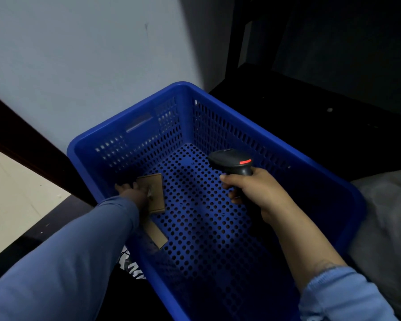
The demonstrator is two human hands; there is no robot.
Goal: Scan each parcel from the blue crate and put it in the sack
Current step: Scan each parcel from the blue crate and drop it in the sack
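Against a pale wall (79,54) and dark shelving (310,93), a perforated blue crate (252,126) stands with a grey sack (391,216) just beside its right side. A person in blue sleeves reaches into the crate, the left hand (132,193) taking hold of a small brown parcel (156,191) by its left edge, thumb on top, on the crate floor near the left wall. A second parcel (156,235) lies partly under that forearm, while the right hand (255,191), fingers curled tight, grips a black scanner (232,161) showing a red light above the crate.
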